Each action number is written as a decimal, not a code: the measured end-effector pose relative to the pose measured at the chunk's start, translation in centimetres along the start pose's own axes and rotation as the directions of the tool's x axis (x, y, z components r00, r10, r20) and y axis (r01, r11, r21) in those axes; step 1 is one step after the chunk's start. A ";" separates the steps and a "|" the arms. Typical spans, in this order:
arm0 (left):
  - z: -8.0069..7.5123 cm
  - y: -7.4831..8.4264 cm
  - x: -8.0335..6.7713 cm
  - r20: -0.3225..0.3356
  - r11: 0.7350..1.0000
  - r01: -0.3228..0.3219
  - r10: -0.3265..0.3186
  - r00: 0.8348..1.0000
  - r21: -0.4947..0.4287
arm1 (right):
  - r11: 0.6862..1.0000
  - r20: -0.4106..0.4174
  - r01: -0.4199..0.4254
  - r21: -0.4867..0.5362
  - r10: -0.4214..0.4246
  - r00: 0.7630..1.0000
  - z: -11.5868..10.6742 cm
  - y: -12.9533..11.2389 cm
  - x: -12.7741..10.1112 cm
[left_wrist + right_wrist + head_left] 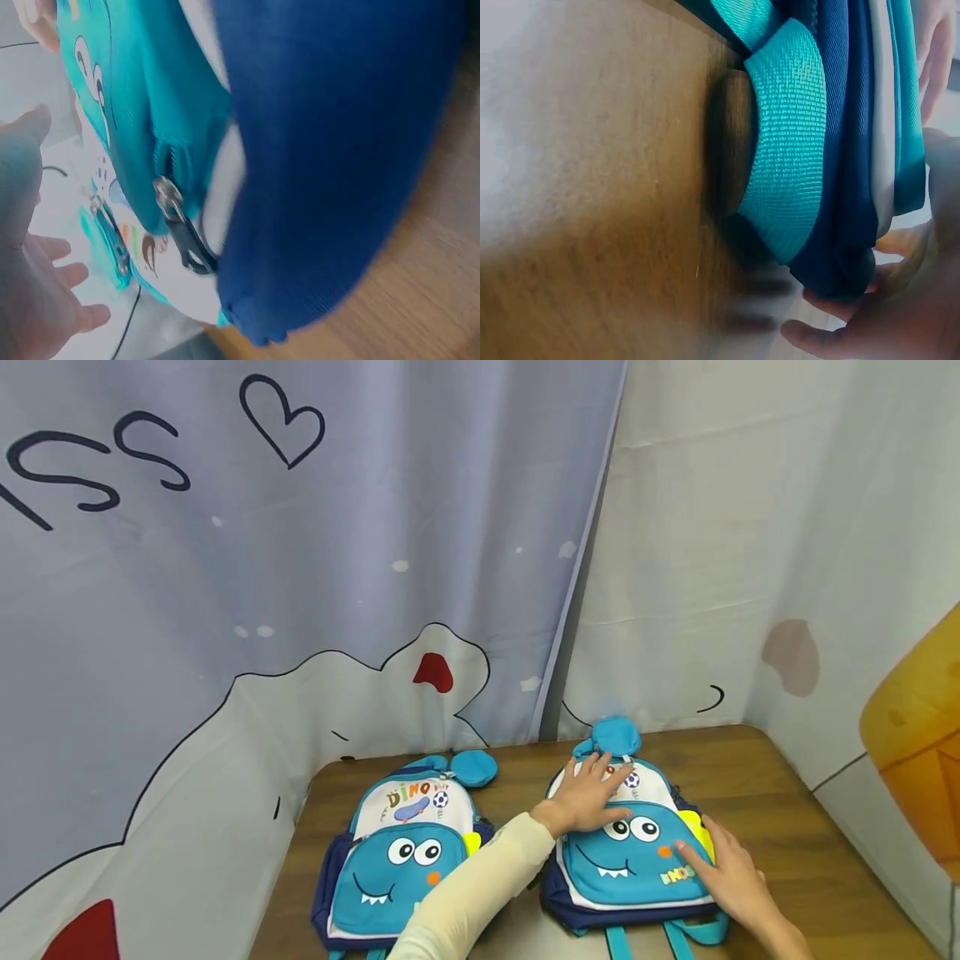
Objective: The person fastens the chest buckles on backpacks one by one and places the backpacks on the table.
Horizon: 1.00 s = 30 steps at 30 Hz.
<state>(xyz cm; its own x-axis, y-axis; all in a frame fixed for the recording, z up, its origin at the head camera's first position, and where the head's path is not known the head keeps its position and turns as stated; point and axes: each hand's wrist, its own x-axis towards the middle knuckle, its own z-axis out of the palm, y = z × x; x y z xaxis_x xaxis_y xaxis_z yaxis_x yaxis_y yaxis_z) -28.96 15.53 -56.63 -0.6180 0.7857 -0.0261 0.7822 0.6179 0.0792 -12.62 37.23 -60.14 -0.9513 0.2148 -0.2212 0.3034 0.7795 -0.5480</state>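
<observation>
Two matching children's backpacks lie face up, each teal and navy with a cartoon dinosaur face. My left hand (592, 797) reaches over the upper front of the right backpack (600, 893), its fingers spread across the white panel. At that bag's right edge is my right hand (735, 877), thumb over the teal front pocket and fingers along the side by the yellow spikes (697, 835). The left wrist view shows the bag's navy side (322, 150) and a zipper pull (176, 214). A teal strap (787, 142) loops out beside the right hand (900, 300).
The left backpack (405, 877) lies partly behind my left forearm. Both bags rest on a brown wooden table (810, 827). Each has a round teal pouch at its top, such as the right pouch (617, 736). Printed curtains (420, 527) hang behind the table.
</observation>
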 end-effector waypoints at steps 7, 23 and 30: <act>0.8 1.4 2.0 0.029 0.997 -0.022 0.020 0.999 0.075 | 0.996 0.086 -0.078 0.036 0.075 0.994 0.5 0.8 0.7; 1.3 2.1 6.1 0.077 0.994 -0.022 0.014 0.997 0.103 | 0.998 -0.026 -0.060 0.023 0.060 0.998 1.4 1.1 0.6; 1.9 2.7 6.8 0.113 0.991 -0.010 -0.006 0.994 0.135 | 0.997 -0.039 -0.055 0.062 0.057 0.998 1.9 1.4 0.8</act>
<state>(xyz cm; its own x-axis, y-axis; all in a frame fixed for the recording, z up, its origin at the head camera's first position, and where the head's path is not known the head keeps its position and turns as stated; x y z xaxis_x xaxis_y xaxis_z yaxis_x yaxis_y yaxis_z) -30.90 22.60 -58.53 -0.6095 0.7804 -0.1393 0.7917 0.6083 -0.0559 -12.88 37.41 -62.60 -0.9338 0.2815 -0.2208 0.3578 0.7287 -0.5840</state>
